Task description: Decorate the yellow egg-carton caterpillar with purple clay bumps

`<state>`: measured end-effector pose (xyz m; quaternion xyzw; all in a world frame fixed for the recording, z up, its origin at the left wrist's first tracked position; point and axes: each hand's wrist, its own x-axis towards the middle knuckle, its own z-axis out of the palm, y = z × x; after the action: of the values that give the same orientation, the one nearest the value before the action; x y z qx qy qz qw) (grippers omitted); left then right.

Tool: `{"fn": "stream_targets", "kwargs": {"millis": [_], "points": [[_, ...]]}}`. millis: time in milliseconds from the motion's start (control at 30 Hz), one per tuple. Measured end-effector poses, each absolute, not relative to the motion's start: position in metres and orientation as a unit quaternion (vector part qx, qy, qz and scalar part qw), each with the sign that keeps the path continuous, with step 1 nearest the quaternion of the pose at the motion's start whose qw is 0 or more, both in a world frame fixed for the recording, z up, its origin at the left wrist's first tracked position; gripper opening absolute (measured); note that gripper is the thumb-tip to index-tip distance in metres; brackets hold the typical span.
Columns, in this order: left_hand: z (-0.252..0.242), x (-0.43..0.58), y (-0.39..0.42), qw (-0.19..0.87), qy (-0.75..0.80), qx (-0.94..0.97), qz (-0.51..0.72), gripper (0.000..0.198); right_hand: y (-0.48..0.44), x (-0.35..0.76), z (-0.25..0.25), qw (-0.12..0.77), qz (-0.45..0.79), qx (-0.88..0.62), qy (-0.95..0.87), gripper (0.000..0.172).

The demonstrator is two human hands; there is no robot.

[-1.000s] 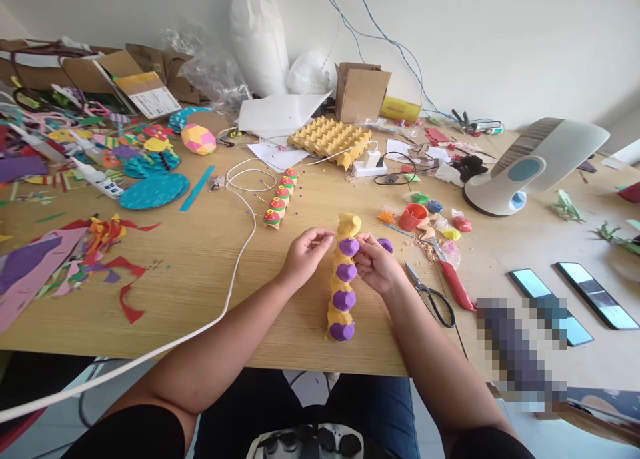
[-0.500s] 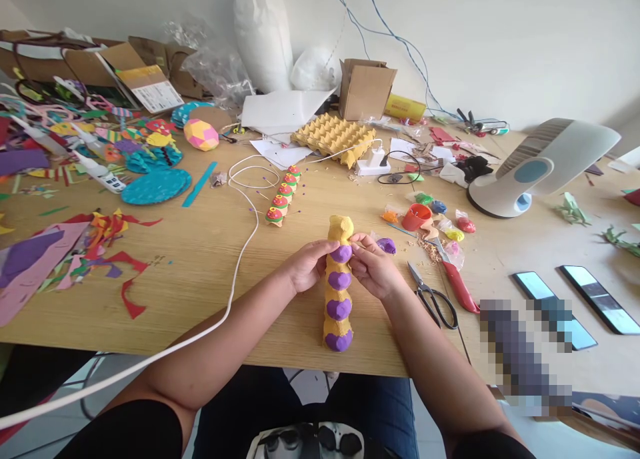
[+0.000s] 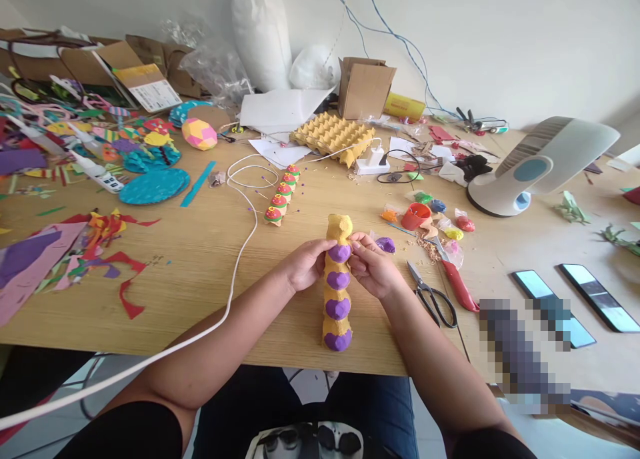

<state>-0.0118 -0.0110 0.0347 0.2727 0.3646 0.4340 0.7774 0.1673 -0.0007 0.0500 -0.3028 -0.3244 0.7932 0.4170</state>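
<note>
A yellow egg-carton strip [image 3: 337, 295] lies lengthwise on the table in front of me, with purple clay [image 3: 339, 309] covering several of its bumps. The bump at its far end is bare yellow. My left hand [image 3: 307, 265] grips the strip's left edge near the far end, thumb on the topmost purple bump. On the other side, my right hand [image 3: 373, 262] pinches the right edge at the same bump, its fingertips against the clay. A bag of purple clay [image 3: 385, 245] lies just beyond my right hand.
Scissors [image 3: 431, 295] and a red-handled knife [image 3: 457, 282] lie to the right, near a red cup [image 3: 416, 216] and small clay bags. A decorated red-and-green strip [image 3: 283, 195] stands further back. A white cable [image 3: 240, 259] crosses on the left; a white fan [image 3: 530, 172] stands right.
Both hands stay at the same purple bump with barely any movement. The whole view has shifted very slightly.
</note>
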Motion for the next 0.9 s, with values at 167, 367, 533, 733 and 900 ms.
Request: {"fn": "stream_targets", "kwargs": {"millis": [167, 367, 533, 733, 900], "points": [[0.0360, -0.0132, -0.0107, 0.790, 0.346, 0.264, 0.432, 0.037, 0.0006, 0.1681, 0.0485, 0.423, 0.795, -0.300, -0.314, 0.031], [0.0373, -0.0156, -0.0098, 0.800, 0.353, 0.244, 0.420, 0.031, 0.0002, 0.1673, 0.0479, 0.424, 0.799, -0.296, -0.308, 0.034], [0.0372, -0.0156, -0.0114, 0.797, 0.362, 0.250, 0.413, 0.031, -0.0011, 0.1657, 0.0480, 0.420, 0.799, -0.299, -0.310, 0.034], [0.0338, -0.0162, -0.0122, 0.799, 0.365, 0.235, 0.417, 0.028, -0.0026, 0.1628, 0.0478, 0.415, 0.798, -0.304, -0.313, 0.035], [0.0348, -0.0172, -0.0120, 0.826, 0.332, 0.182, 0.419, 0.025, -0.0033, 0.1613, 0.0451, 0.405, 0.803, -0.301, -0.316, 0.038]]}}
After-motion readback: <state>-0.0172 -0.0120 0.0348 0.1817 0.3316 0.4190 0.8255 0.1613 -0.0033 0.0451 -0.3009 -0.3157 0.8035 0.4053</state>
